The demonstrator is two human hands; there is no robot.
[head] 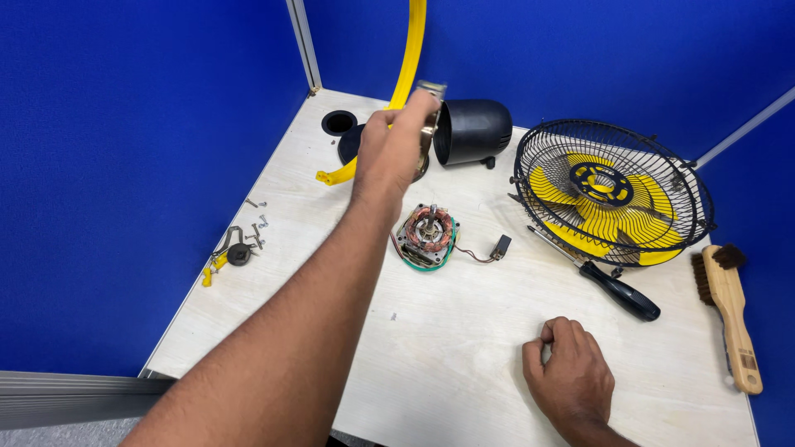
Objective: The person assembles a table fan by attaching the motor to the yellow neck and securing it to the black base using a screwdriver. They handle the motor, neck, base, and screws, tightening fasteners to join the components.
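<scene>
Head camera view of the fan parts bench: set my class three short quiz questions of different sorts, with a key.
1. True or false: the left hand holds a metal part above the pale wooden table.
2. Which lies nearest the round black wire fan guard with yellow blades? A black-handled screwdriver B small loose screws C closed right hand
3. What has copper windings, near the table's centre?

Key: 1 true. 2 A. 3 The square fan motor core.

- A pale wooden table (464, 348) fills the middle.
- Blue partition walls (124, 165) stand behind the table and to its left.
- A grey metal post (302, 41) joins them at the table's far corner.
- A grey ledge (66, 397) runs beside the table's near left edge.
</scene>
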